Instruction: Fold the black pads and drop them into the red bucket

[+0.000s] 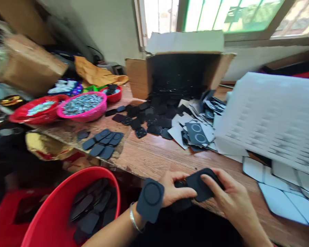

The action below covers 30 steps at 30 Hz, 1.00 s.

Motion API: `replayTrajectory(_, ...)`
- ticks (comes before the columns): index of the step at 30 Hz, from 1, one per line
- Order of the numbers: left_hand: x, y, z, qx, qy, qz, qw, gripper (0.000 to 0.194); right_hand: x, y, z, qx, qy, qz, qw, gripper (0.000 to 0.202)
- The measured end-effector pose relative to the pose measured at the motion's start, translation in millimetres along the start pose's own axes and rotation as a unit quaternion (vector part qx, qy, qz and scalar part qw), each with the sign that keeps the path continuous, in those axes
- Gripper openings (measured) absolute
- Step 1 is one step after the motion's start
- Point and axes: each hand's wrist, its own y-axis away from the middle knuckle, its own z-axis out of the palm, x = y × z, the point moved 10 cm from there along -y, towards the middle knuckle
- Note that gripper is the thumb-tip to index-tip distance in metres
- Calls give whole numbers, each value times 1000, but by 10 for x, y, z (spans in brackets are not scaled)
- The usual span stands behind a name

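Observation:
Low over the table's front edge, my left hand (171, 190) and my right hand (228, 192) are both closed on a black rounded-square charging pad (197, 192). My right thumb presses on its face. A darker flat piece (181, 204) shows below my left fingers; whether it joins the pad, I cannot tell. Another black panel with a ring mark (150, 200) lies over the back of my left wrist, just above a silver bracelet (134, 218). Several similar dark pads (106, 140) lie in a group on the table to the left.
A red bucket (117, 192) with black pads stands at lower left. An open carton (137, 77) spills black pieces onto the table (146, 154). Pink (101, 109) and red baskets (43, 118) hold small parts. Ring-printed cards (197, 133) lie beside stacked white trays (278, 113).

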Motion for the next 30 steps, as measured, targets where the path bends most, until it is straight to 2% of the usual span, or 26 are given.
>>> replayTrajectory(2, -18, 29, 54, -29, 0, -9, 1000, 35, 146, -42, 90, 10, -49, 46, 998, 44)
replayTrajectory(4, -22, 45, 3, -22, -7, 0, 1000, 32, 332, -76, 215, 7, -112, 122, 986, 50)
replayTrajectory(6, -5, 53, -184, 14, -43, 22, 999, 27, 466, -85, 358, -11, -182, 188, 965, 56)
replayTrajectory(7, 20, 64, -366, 54, -82, 36, 994, 25, 504, -87, 405, -16, -209, 207, 956, 59)
replayTrajectory(9, 118, 138, -907, 175, -181, 56, 966, 27, 542, -100, 448, -25, -236, 212, 948, 65)
replayTrajectory(10, 205, 233, -1272, 264, -246, 58, 931, 30, 558, -106, 458, -33, -233, 204, 950, 67)
replayTrajectory(11, 278, 320, -1602, 318, -273, 59, 906, 31, 577, -108, 470, -43, -220, 194, 955, 68)
replayTrajectory(15, 561, 712, -2842, 464, -335, 50, 818, 30, 573, -89, 544, -80, -124, 100, 984, 59)
replayTrajectory(17, 655, 888, -3285, 510, -367, 33, 777, 29, 512, -75, 531, -52, -55, 36, 997, 49)
replayTrajectory(19, 704, 991, -3542, 530, -398, 19, 748, 27, 399, -54, 508, -13, 18, -34, 999, 41)
replayTrajectory(21, 730, 1026, -3627, 534, -429, 15, 728, 25, 262, -20, 492, 22, 74, -103, 992, 36)
replayTrajectory(24, 766, 973, -3509, 528, -474, 33, 704, 27, 108, 44, 474, 57, 118, -175, 976, 32)
replayTrajectory(27, 756, 718, -3162, 486, -511, 59, 706, 25, 30, 95, 482, 69, 140, -209, 965, 29)
replayTrajectory(30, 694, 285, -2693, 419, -535, 80, 729, 24, -22, 135, 496, 79, 147, -237, 957, 28)
